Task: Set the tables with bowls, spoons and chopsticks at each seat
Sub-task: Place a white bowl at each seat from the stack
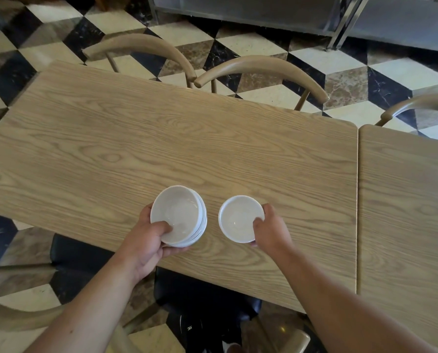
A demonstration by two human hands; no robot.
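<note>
Left hand (pixel 146 238) grips stack of round white ceramic bowls (pixel 179 216), thumb inside rim. Right hand (pixel 269 230) pinches single white bowl (pixel 239 219) over pale wooden counter (pixel 162 138) near edge. Advice: lower flat, release after contact.

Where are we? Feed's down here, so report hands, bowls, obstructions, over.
Left hand grips bowl stack, thumb inside top bowl. Right hand pinches single bowl by rim, near side of table. Chairs at far side, not blocking.
</note>
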